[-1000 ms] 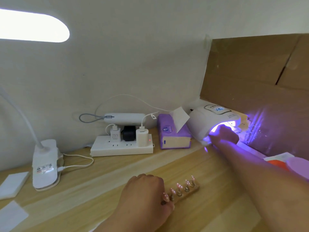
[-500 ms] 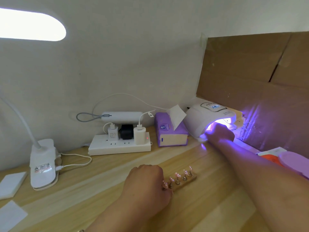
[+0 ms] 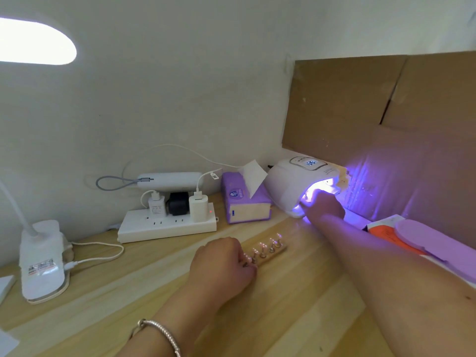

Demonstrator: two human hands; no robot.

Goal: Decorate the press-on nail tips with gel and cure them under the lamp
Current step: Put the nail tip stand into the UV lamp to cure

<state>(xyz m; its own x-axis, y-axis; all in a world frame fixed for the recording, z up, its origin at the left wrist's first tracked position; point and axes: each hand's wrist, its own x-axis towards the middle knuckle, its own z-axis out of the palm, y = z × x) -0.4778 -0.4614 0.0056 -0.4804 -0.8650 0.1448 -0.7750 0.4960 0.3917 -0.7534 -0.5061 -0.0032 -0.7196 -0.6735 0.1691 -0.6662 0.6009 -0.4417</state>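
The left hand (image 3: 224, 261), fingers curled, holds the near end of a pale wooden strip (image 3: 273, 255) of pegged glossy nail tips (image 3: 262, 245) on the light wooden desk (image 3: 296, 305). The right hand (image 3: 325, 206) reaches into the violet-lit white domed curing lamp (image 3: 288, 186), fingers hidden, grasp unclear. A white sheet (image 3: 253, 176) pokes from the purple tissue pack (image 3: 244, 204) beside it.
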